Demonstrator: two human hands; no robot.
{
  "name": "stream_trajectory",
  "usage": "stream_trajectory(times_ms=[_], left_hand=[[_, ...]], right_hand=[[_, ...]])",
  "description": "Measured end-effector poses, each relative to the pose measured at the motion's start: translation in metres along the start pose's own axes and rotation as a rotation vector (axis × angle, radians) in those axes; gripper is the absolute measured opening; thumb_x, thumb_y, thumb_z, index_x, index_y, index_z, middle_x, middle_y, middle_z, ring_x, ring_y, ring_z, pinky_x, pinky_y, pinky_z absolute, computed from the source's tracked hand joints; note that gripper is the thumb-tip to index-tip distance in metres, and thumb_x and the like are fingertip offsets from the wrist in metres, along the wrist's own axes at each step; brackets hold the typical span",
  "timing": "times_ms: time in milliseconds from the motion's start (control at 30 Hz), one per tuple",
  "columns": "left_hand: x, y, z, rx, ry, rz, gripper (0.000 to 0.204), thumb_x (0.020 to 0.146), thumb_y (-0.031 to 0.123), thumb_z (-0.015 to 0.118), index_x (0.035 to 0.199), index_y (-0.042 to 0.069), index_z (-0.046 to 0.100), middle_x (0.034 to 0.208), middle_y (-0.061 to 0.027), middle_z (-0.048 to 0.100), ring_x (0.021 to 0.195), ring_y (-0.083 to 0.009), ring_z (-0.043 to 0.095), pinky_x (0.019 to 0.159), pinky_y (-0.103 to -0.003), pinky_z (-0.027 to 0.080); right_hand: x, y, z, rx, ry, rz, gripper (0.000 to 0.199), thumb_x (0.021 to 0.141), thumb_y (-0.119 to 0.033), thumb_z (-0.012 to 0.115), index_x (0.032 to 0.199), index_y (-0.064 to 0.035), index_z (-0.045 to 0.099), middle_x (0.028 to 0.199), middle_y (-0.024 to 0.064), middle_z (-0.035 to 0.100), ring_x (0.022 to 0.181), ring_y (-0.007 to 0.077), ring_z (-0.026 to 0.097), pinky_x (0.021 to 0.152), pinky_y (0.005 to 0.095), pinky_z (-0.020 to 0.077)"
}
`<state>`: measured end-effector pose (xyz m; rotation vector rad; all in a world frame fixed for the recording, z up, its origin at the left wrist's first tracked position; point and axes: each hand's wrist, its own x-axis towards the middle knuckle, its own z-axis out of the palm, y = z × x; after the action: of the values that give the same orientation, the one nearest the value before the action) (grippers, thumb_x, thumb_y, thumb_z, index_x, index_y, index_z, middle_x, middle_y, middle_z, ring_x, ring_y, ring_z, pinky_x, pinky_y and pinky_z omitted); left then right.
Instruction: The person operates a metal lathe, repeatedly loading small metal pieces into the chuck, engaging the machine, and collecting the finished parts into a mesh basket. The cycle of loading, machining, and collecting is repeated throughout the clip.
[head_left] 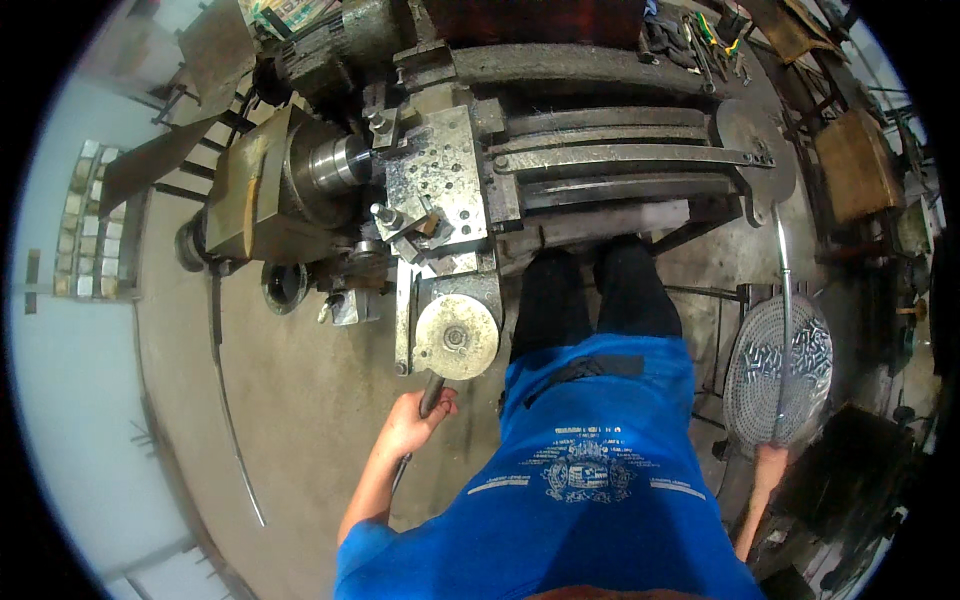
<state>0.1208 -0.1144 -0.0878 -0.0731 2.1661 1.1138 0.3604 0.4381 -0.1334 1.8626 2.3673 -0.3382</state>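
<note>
My left hand (418,420) is closed around a dark bar handle (432,395) just below a round metal disc (456,336) on the front of a lathe. Far to the right, my right hand (770,462) grips the lower end of a long metal lever (785,280). The lever runs up to a rounded plate (752,150), which a flat link bar (620,156) joins to the lathe's carriage (435,165). A cutting tool (428,225) is clamped on the carriage, near the shiny chuck (338,165). My right fingers are partly hidden.
A perforated oval basket (740,400) holding many small metal pieces sits behind the lever. A wood-handled tool (254,200) lies on the headstock (228,180). Pliers and wrenches (705,55) lie at the far right. A thin rod (235,420) slants down at left.
</note>
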Motion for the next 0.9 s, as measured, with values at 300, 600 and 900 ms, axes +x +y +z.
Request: stream_trajectory(times_ms=[300,600,900], left_hand=[[0.001,-0.007,0.0,-0.001,-0.048,-0.001,0.023,0.086,0.015,0.057,0.105,0.003,0.062,0.087,-0.0069,0.068,0.084,-0.0166,0.063,0.076,-0.03,0.048],[0.0,-0.008,0.0,0.12,0.029,-0.067,0.024,0.085,0.013,0.057,0.107,0.004,0.06,0.087,-0.0075,0.067,0.082,-0.0168,0.062,0.076,-0.03,0.048],[-0.017,0.018,-0.022,0.134,-0.118,-0.258,0.03,0.084,0.03,0.062,0.097,0.003,0.061,0.086,-0.007,0.066,0.079,-0.0181,0.061,0.073,-0.033,0.048]], right_hand=[[0.001,-0.037,0.009,0.063,0.051,-0.097,0.064,0.062,-0.023,0.059,0.121,-0.0012,0.052,0.11,0.0254,0.058,0.102,0.0397,0.054,0.088,0.0399,0.0417],[0.077,-0.203,0.003,0.024,0.168,-0.472,0.068,0.064,-0.028,0.061,0.129,-0.0121,0.046,0.091,0.0233,0.063,0.084,0.0397,0.06,0.074,0.0474,0.0457],[0.355,-0.226,-0.025,-0.394,0.371,-0.563,0.041,0.075,-0.034,0.057,0.11,-0.0143,0.061,0.101,0.0143,0.063,0.093,0.035,0.059,0.08,0.0463,0.045]])
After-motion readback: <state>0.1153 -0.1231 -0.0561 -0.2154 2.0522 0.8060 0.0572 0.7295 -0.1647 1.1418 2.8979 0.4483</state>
